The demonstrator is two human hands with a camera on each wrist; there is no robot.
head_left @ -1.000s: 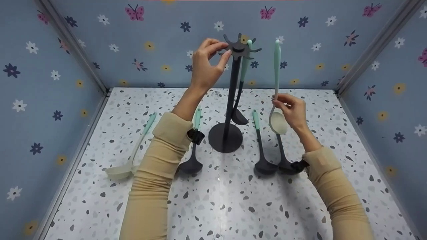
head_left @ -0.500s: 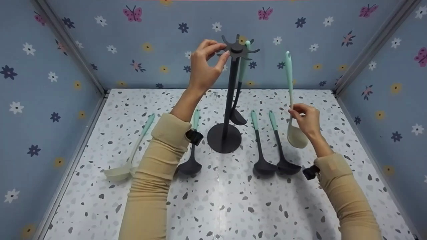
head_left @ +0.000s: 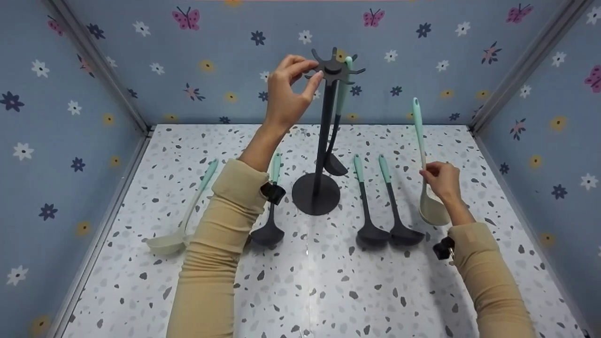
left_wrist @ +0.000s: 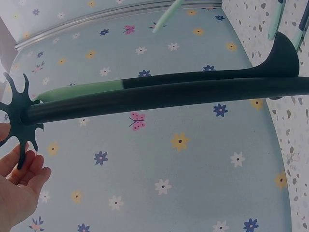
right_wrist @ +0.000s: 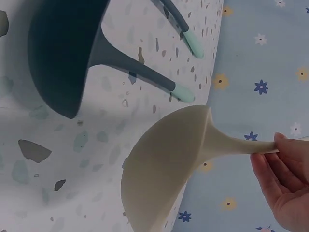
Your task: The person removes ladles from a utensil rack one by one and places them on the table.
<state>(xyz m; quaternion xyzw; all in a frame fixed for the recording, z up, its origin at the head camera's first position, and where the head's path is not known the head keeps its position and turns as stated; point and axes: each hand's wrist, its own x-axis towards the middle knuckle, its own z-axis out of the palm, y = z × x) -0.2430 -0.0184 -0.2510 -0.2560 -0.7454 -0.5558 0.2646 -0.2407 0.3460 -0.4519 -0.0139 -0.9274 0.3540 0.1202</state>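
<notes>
In the head view my left hand [head_left: 288, 96] pinches a hook at the top of a dark utensil stand [head_left: 326, 126]. The left wrist view shows that hand [left_wrist: 21, 188] below the hook ring [left_wrist: 20, 113]. From the stand's far side hangs a black ladle with a mint handle [head_left: 342, 98]. My right hand [head_left: 443, 180] pinches the neck of a cream ladle [head_left: 434, 214] at the right; its mint handle points up and its bowl is down. In the right wrist view the cream ladle [right_wrist: 166, 162] seems above the table, though contact is unclear.
Two black ladles [head_left: 373, 234] [head_left: 406, 235] lie left of the cream one. Another black ladle [head_left: 268, 233] lies partly behind my left forearm. A cream utensil [head_left: 166, 243] lies at the far left. Patterned walls [head_left: 225, 42] enclose the speckled table [head_left: 305, 286] on three sides.
My right hand has carried the cream ladle right, away from the stand, and down toward the table. The left hand keeps its place on the stand's hook.
</notes>
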